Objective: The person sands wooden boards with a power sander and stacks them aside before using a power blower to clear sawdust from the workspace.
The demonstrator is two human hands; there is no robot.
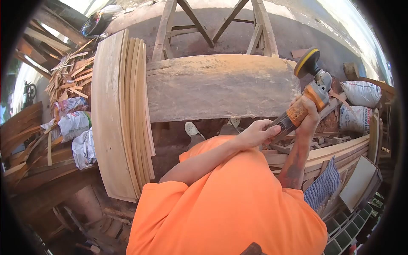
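Note:
An orange and black angle grinder point(298, 113) is held up at the right end of a grey, worn wooden board point(212, 91). My right hand point(309, 112) is wrapped around the grinder's body, just behind its metal gear head. My left hand point(260, 133) is closed at the tool's dark rear end, its thumb lying on the casing. A round black pad with a yellow edge point(307, 63) is fitted to the head. That pad is tilted upward, apart from the board.
A stack of pale planks point(114, 114) stands across the board's left end. Wooden trestle legs point(165, 32) show beyond it. Wood scraps point(76, 74) and several sacks point(75, 125) lie left; more sacks point(360, 93), long timber point(335, 155) and a bluish cloth point(323, 185) are right.

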